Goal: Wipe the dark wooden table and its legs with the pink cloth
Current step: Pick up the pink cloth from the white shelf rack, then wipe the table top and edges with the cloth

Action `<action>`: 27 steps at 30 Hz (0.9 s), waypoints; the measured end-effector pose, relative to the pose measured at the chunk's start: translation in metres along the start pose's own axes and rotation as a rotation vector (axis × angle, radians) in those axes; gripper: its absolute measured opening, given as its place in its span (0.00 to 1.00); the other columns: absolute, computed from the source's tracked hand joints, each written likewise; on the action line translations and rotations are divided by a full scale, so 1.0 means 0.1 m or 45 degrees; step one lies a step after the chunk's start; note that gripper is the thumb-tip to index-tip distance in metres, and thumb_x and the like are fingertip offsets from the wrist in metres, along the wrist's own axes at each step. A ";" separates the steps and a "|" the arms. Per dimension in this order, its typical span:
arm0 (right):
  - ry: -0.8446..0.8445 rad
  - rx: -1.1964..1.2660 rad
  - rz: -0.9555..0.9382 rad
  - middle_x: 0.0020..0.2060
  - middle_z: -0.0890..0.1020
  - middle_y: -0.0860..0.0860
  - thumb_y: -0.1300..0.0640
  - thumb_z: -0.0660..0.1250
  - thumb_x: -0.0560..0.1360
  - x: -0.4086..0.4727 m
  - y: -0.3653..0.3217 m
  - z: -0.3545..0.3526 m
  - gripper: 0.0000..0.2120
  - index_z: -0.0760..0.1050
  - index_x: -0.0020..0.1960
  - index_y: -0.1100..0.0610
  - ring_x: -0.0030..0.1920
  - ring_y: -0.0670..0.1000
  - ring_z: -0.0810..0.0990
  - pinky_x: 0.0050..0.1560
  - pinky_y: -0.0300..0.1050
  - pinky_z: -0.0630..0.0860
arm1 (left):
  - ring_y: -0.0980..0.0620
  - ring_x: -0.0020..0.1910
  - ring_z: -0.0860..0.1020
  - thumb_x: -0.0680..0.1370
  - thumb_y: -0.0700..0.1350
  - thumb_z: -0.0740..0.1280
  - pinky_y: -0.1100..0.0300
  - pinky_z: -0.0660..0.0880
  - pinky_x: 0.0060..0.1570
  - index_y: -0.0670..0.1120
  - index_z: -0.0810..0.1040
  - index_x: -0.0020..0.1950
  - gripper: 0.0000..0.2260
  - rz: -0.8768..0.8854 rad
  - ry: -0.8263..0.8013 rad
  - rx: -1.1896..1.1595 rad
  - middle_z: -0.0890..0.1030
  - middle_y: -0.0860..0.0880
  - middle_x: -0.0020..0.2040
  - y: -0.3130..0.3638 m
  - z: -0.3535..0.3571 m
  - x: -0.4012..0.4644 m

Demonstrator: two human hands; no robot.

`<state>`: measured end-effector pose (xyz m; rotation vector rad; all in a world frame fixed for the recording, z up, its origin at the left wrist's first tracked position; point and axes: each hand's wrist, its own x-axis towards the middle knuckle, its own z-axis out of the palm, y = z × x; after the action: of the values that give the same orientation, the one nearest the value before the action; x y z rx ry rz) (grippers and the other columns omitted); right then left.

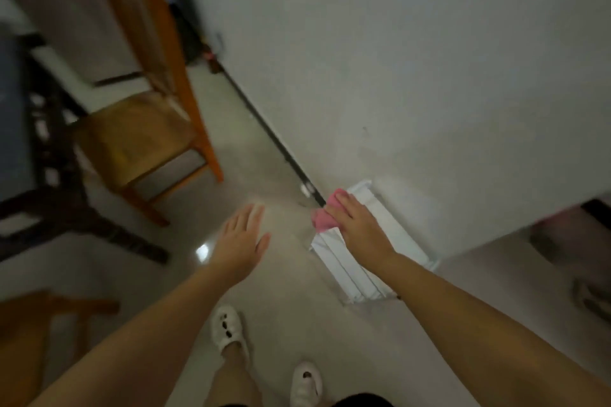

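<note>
- Right hand (358, 225) closed over the pink cloth (325, 213), pressing it on the near end of a white slatted panel (350, 269) low against the wall (396, 59).
- Left hand (243, 239) open and flat, fingers spread, empty, above the pale floor (281, 291).
- Dark wooden table (49, 175) at far left, well apart from both hands, blurred.
- Orange wooden chair (145, 129) just beside the table.
- White slippers (229, 329) at bottom centre.

No text, label, brand, number or sign can be read anywhere in this blurred, dim view.
</note>
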<state>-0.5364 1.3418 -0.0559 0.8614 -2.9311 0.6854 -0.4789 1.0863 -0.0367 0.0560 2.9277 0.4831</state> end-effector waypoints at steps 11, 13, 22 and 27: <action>-0.196 0.114 -0.755 0.58 0.79 0.65 0.67 0.65 0.70 -0.13 -2.07 0.68 0.16 0.78 0.57 0.65 0.60 0.66 0.77 0.60 0.60 0.70 | 0.48 0.75 0.51 0.73 0.63 0.39 0.51 0.51 0.72 0.47 0.50 0.75 0.34 -0.742 0.218 -0.065 0.54 0.45 0.76 -0.85 -0.11 -2.68; -0.254 0.156 -0.876 0.59 0.78 0.65 0.70 0.70 0.68 -0.26 -2.53 0.89 0.18 0.78 0.58 0.65 0.61 0.67 0.76 0.60 0.64 0.72 | 0.47 0.74 0.55 0.72 0.63 0.38 0.49 0.55 0.71 0.47 0.52 0.75 0.35 -0.819 0.228 -0.056 0.57 0.45 0.75 -0.96 -0.05 -3.18; -0.524 0.258 -1.192 0.58 0.78 0.65 0.70 0.76 0.63 -1.40 -4.71 1.87 0.26 0.75 0.58 0.59 0.58 0.67 0.78 0.51 0.63 0.78 | 0.42 0.53 0.80 0.79 0.58 0.44 0.45 0.77 0.46 0.43 0.71 0.63 0.26 -1.199 0.248 -0.062 0.80 0.41 0.57 -1.60 0.31 -5.98; -0.660 0.324 -1.228 0.72 0.66 0.59 0.67 0.61 0.76 -2.01 -5.91 2.22 0.21 0.70 0.69 0.59 0.72 0.61 0.64 0.71 0.57 0.64 | 0.43 0.71 0.62 0.71 0.62 0.41 0.44 0.59 0.67 0.45 0.59 0.74 0.36 -1.433 0.353 -0.123 0.63 0.42 0.72 -2.06 0.25 -7.18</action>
<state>-0.0356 0.9080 -0.0422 2.5075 -2.2470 0.7991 0.2302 0.8526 -0.0084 -1.6394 2.5732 0.4214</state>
